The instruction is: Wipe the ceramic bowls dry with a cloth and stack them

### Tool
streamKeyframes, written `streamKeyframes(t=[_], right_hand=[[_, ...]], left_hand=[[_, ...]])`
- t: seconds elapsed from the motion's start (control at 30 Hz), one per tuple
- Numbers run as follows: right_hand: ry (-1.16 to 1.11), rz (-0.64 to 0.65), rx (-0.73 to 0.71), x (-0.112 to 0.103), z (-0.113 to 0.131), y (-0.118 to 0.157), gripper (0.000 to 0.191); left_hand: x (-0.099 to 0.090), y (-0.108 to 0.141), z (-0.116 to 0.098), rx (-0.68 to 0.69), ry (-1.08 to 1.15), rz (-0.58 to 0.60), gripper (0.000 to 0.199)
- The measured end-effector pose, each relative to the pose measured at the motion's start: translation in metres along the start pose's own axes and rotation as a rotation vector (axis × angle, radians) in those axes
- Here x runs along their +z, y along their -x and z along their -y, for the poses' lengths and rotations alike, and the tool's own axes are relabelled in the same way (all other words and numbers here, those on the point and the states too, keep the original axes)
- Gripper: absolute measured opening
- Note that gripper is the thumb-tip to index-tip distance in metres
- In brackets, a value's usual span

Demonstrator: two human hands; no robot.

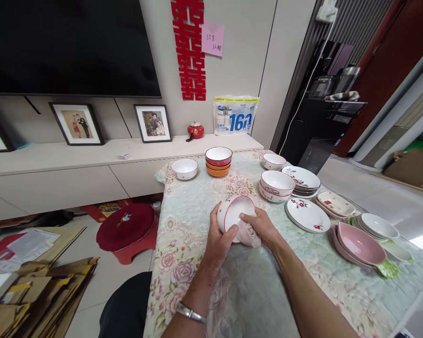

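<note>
Between my hands, tilted with its opening toward me, is a white bowl with a red rim. My left hand grips its left side, thumb over the near rim. A crumpled pale pink cloth is held in my right hand, which presses it against the bowl's near right rim, thumb reaching inside. Beyond the hands stand a single white bowl and a stack of red and orange bowls. To the right is a stack of red-rimmed white bowls.
Along the table's right side are floral plates, more plates, square dishes, pink leaf-handled bowls and small white bowls. A floral cloth covers the table. A red stool stands left; flattened cardboard lies on the floor.
</note>
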State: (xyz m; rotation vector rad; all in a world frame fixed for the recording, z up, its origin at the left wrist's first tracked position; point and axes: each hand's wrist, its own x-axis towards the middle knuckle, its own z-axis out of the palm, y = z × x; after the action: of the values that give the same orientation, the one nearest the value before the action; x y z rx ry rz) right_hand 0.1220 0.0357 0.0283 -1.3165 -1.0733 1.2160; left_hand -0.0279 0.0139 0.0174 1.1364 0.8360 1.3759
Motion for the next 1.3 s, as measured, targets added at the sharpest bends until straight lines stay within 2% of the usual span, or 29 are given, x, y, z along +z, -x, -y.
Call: streamKeyframes(t=[0.13, 0.17, 0.23, 0.3, 0.37, 0.47, 0.5, 0.57, 0.7, 0.77, 0.87, 0.93, 1.03, 1.1, 1.17, 1.23, 1.3], right_hand=[[0.128, -0.161, -0.153, -0.004, -0.003, -0.004, 0.027], [0.215, -0.202, -0.229, -0.006, -0.001, -0.003, 0.022], [0.476, -0.255, -0.471, -0.009, 0.005, 0.002, 0.019], [0.723, -0.256, -0.738, -0.008, 0.012, 0.01, 0.029], [0.837, -0.247, -0.934, -0.004, 0.019, 0.019, 0.037], [0.876, -0.228, -1.064, 0.002, 0.023, 0.025, 0.035], [0.857, -0.209, -1.051, 0.003, 0.023, 0.024, 0.035], [0.784, -0.19, -0.922, 0.004, 0.02, 0.019, 0.033], [0.484, -0.199, -0.452, 0.008, 0.008, 0.006, 0.02], [0.238, -0.146, -0.243, 0.014, 0.003, 0.004, 0.024], [-0.089, -0.029, 0.041, 0.027, -0.002, 0.008, 0.03], [-0.179, 0.017, 0.149, 0.034, -0.004, 0.011, 0.032], [-0.165, -0.015, 0.135, 0.035, -0.006, 0.01, 0.03], [-0.1, -0.078, 0.06, 0.027, -0.006, 0.007, 0.028], [0.094, -0.171, -0.114, 0.015, -0.003, 0.004, 0.026], [0.405, -0.261, -0.374, 0.005, 0.002, 0.004, 0.023], [0.667, -0.28, -0.62, -0.001, 0.008, 0.009, 0.029]], left_hand=[[0.002, -0.002, -0.002, 0.009, 0.036, 0.076, 0.079], [0.002, -0.002, -0.004, 0.005, 0.025, 0.081, 0.077], [0.002, -0.003, -0.008, 0.009, -0.041, 0.07, 0.07], [0.002, -0.002, -0.012, 0.044, -0.136, 0.046, 0.063], [0.002, -0.002, -0.016, 0.111, -0.213, 0.031, 0.062], [0.002, 0.0, -0.015, 0.193, -0.241, 0.011, 0.064], [0.002, 0.0, -0.013, 0.195, -0.224, -0.007, 0.063], [0.001, -0.001, -0.007, 0.149, -0.151, -0.059, 0.06], [-0.003, -0.003, 0.004, 0.045, 0.035, -0.207, 0.057], [-0.004, -0.004, 0.005, 0.013, 0.112, -0.258, 0.058], [-0.003, -0.004, 0.001, -0.016, 0.231, -0.287, 0.058], [-0.002, -0.004, -0.003, -0.034, 0.3, -0.274, 0.057], [0.0, -0.004, -0.005, -0.057, 0.332, -0.222, 0.058], [0.001, -0.004, -0.004, -0.054, 0.286, -0.181, 0.061], [0.001, -0.004, -0.003, -0.039, 0.198, -0.136, 0.062], [0.001, -0.004, -0.005, -0.005, 0.091, -0.095, 0.062], [0.002, -0.003, -0.01, 0.054, -0.023, -0.059, 0.061]])
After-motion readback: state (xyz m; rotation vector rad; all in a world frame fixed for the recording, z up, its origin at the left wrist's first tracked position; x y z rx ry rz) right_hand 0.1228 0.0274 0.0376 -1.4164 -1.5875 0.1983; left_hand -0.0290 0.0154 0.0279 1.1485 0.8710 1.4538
